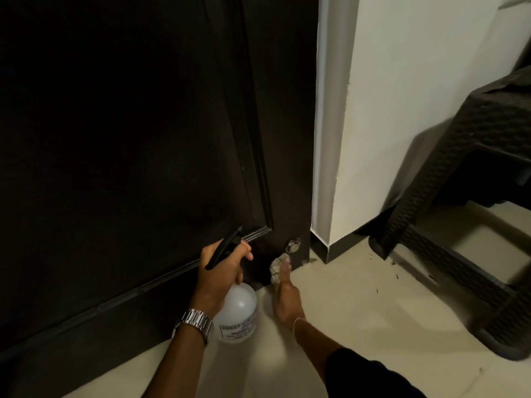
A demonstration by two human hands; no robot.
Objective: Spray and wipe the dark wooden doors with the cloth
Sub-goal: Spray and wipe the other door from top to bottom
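Observation:
The dark wooden door [129, 124] fills the left of the head view, with a raised panel moulding and a small metal stop [293, 245] near its bottom right corner. My left hand [221, 272], a metal watch on its wrist, grips the black trigger head of a white spray bottle [237, 314], nozzle towards the door's lower rail. My right hand [284, 300] reaches down with fingers stretched out, pressing a pale cloth [277, 267] against the door's bottom corner just under the metal stop. Most of the cloth is hidden by the fingers.
A white wall corner [339, 139] with a dark skirting stands right of the door. A dark woven plastic table or stool [459, 173] stands at the right on the pale tiled floor [359, 305], with small dark specks near its leg.

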